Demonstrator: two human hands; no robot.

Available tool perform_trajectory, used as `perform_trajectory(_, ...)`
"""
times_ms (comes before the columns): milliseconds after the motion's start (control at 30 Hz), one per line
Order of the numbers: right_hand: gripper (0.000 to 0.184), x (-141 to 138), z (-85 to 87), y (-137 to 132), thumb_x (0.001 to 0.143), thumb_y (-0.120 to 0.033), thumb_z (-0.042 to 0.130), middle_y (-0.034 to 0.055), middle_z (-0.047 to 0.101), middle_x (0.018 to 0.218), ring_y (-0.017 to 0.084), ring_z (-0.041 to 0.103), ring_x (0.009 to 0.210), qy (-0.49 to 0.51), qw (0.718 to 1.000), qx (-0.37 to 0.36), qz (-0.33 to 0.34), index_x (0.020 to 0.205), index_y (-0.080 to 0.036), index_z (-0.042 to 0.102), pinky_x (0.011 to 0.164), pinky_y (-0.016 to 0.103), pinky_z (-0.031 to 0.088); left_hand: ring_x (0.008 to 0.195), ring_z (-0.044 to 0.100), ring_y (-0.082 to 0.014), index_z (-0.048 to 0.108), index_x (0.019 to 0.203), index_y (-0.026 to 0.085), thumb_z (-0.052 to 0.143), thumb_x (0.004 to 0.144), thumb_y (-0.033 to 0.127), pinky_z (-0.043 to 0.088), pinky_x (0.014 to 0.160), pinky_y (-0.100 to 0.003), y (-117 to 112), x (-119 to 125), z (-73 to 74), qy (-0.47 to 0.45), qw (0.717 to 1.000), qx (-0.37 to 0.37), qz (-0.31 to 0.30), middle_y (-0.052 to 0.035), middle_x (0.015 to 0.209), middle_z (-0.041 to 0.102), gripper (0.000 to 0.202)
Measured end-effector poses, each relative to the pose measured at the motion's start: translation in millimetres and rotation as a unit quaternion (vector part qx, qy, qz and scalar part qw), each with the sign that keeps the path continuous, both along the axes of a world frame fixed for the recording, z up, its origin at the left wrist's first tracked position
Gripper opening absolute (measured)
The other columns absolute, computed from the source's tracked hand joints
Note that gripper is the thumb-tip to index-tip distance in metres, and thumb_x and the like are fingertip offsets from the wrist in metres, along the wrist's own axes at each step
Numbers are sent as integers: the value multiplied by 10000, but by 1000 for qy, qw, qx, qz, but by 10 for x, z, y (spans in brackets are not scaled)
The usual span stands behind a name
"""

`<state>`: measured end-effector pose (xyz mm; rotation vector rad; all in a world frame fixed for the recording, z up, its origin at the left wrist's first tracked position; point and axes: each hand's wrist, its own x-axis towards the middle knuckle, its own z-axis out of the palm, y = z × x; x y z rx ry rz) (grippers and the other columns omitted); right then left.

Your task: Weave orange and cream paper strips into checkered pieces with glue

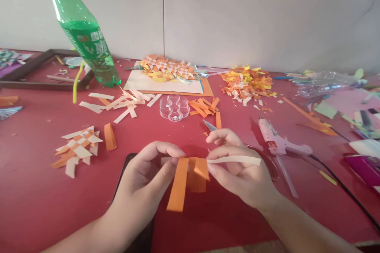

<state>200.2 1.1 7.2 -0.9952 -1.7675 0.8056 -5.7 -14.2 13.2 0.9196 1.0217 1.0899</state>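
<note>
My left hand (148,170) and my right hand (237,170) meet above the red table (44,201), near its front edge. Both pinch a small bundle of paper strips. Orange strips (179,184) hang down between the fingers. A cream strip (234,160) runs across them and sticks out to the right over my right hand. My left thumb and fingers are pressed together on the strips' left end. A dark flat phone (126,166) lies under my left wrist.
A woven orange-and-cream piece (77,148) lies at left. Loose cream strips (124,102), a clear flower-shaped box (174,107), orange strips (203,106), a scrap pile (247,83) and a pink glue gun (280,144) with cord surround the hands. A tilted green bottle (84,33) stands behind.
</note>
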Motion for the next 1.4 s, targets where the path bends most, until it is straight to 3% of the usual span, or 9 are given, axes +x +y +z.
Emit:
perform_trajectory(133,123,22,6,5,817,-146,660,47,640,750,233,567,1023,-18,1000,-16,1,756,-250,680,796,379,538,819,617,-131,701,891,241,692,869,370,481,728,-189,-13,-13,-17,-48,997,-57,-10,5,911,665,132)
perform_trajectory(233,106,43,-2,6,819,-158,666,46,638,771,234,551,1033,-26,999,-18,9,767,-251,672,809,384,526,781,615,-129,684,898,238,655,887,424,486,720,-206,9,-4,4,-94,991,-89,-23,4,909,668,188)
perform_trajectory(367,99,50,-9,0,832,-165,660,37,640,772,226,535,1046,-30,999,-26,21,783,-251,665,838,379,509,772,593,-129,669,854,206,675,859,487,473,700,-208,43,8,27,-88,990,-104,-33,-3,880,651,281)
perform_trajectory(667,139,51,46,-14,862,-195,620,40,622,738,226,517,1043,-9,996,-85,36,731,-243,628,811,361,502,796,580,-120,626,914,198,744,838,318,448,722,-212,32,-10,-26,-87,987,-96,-93,-9,888,645,185)
perform_trajectory(867,130,52,31,-24,861,-220,618,48,608,781,234,512,1053,-8,994,-103,37,734,-246,635,835,380,504,750,574,-112,641,882,184,743,837,334,444,690,-205,35,21,0,-61,990,-103,-81,-10,825,644,187)
perform_trajectory(1033,135,54,8,-16,864,-225,613,56,598,801,244,507,1079,-3,993,-110,41,731,-243,631,825,385,501,793,617,-131,664,887,187,791,782,327,478,731,-222,49,48,-7,-30,994,-102,-34,-15,869,671,216)
perform_trajectory(1400,147,56,2,4,864,-204,607,31,590,737,217,502,1056,22,992,-111,53,724,-246,626,824,346,487,752,621,-117,654,893,186,794,771,285,535,705,-215,32,79,20,-45,993,-108,-27,-2,813,669,211)
